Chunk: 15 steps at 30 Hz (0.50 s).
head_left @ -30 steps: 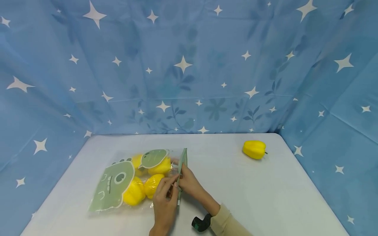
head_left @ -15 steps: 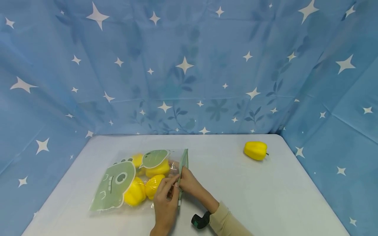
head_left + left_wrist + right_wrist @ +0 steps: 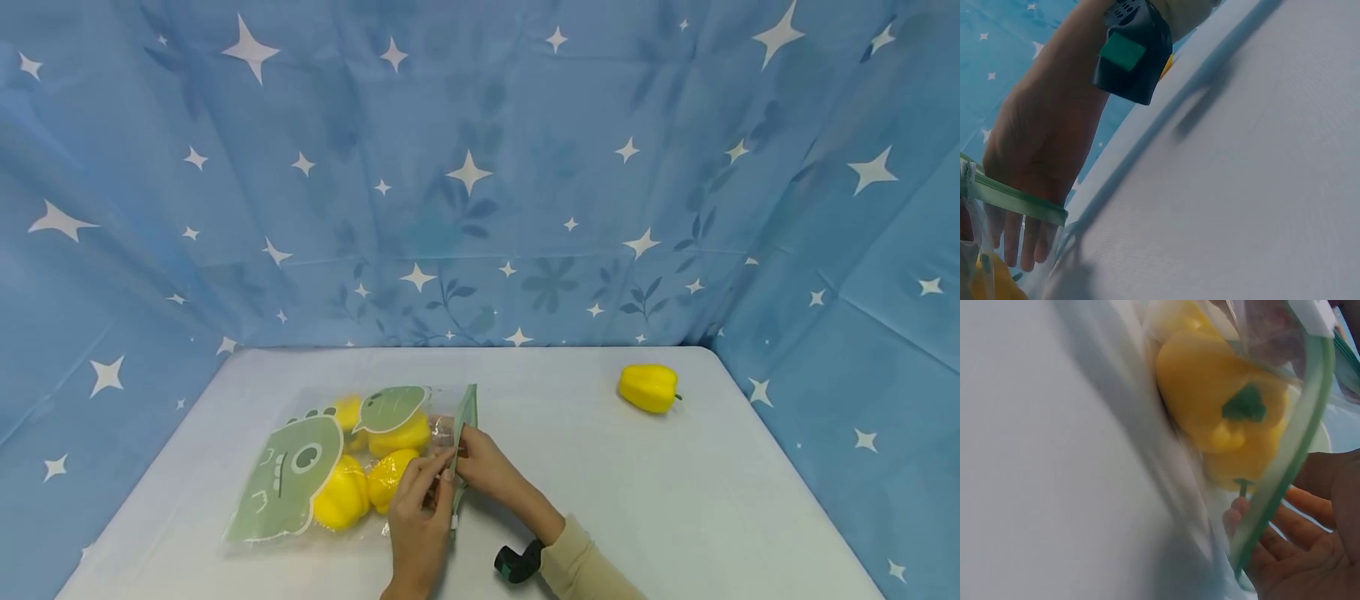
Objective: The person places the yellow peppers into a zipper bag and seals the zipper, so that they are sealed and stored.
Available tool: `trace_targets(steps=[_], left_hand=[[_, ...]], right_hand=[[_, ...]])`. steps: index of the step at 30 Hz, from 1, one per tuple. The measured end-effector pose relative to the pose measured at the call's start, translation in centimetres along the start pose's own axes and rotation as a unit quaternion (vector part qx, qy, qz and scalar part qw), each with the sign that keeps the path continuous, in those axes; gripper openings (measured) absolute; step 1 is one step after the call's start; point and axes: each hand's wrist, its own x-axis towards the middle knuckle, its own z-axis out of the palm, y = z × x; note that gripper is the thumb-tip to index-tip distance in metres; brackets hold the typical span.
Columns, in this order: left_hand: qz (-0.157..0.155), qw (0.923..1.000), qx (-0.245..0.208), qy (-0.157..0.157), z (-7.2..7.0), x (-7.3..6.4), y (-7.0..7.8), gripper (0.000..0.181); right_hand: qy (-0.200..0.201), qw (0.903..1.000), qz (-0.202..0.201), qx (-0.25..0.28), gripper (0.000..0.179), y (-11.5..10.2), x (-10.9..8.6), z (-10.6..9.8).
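A clear zip bag [image 3: 291, 483] with green dinosaur prints lies on the table, its green-edged mouth facing right. Inside are several yellow bell peppers [image 3: 341, 493], two showing green stems in the right wrist view. My left hand [image 3: 420, 525] pinches the near side of the bag's mouth between thumb and fingers. My right hand [image 3: 487, 467] reaches through the mouth from the right. Its fingers [image 3: 1030, 240] are straight inside the bag, below the green zip strip [image 3: 1019, 201], beside the peppers. In the right wrist view, plastic partly covers the left hand.
Another yellow bell pepper [image 3: 649, 388] lies at the back right of the white table [image 3: 637, 500]. A dark wrist camera [image 3: 519, 562] sits on my right wrist. A blue star-patterned curtain [image 3: 480, 167] surrounds the table's back and sides.
Both hands stay at the bag's mouth with hardly any movement. The whole head view shifts slightly.
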Motion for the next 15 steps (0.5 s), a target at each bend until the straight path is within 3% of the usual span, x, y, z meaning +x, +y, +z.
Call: trace_targets(steps=[8, 15], left_hand=[[0.009, 0.9999, -0.005, 0.008, 0.1, 0.0, 0.1, 0.038], [-0.002, 1.0, -0.007, 0.006, 0.0, 0.1, 0.3, 0.033]], right_hand=[[-0.017, 0.9992, -0.007, -0.035, 0.041, -0.4, -1.2, -2.0], [-0.024, 0.9983, -0.021, -0.049, 0.034, -0.7, -1.8, -4.0]])
